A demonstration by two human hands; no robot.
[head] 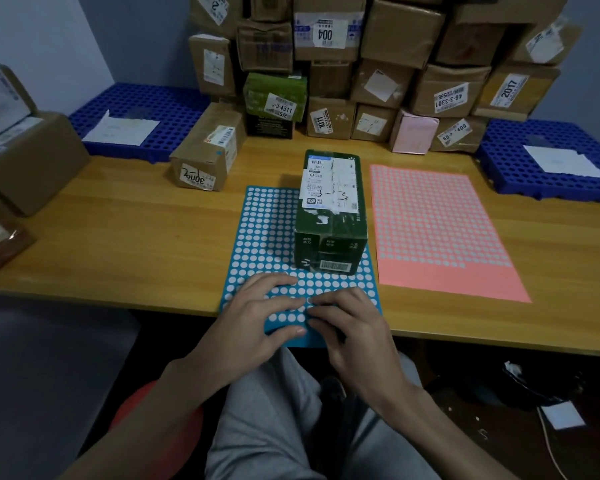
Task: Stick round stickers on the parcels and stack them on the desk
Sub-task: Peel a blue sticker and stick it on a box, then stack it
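At the far left edge we see a few brown boxes [21,161], partly cut off. Next comes the left blue tray [142,98], one of two, carrying one white paper [122,128]. One brown parcel [205,150] lies alone on the table [118,237]; we cannot read its handwritten label. Behind it, stacked parcels [361,64] form a wall along the back, with labels reading "3-4311", "004", "1011", "46-3-3301" and "2017".

Two sticker sheets lie at the front. The blue sticker sheet [267,237], covered in white dots, overhangs the table's near edge. Our left hand [257,317] rests on it with fingers spread and lightly bent, holding nothing. One dark green parcel [331,230] stands on this sheet, with a white shipping label [329,185] on top and a barcode [333,265] on its near end. Our right hand [347,327] has bent fingers, tips on the dots beside the left hand; we cannot tell whether it pinches a sticker. Further right lie the pink sticker sheet [437,230] and the right blue tray [513,174], with a second paper [561,161].
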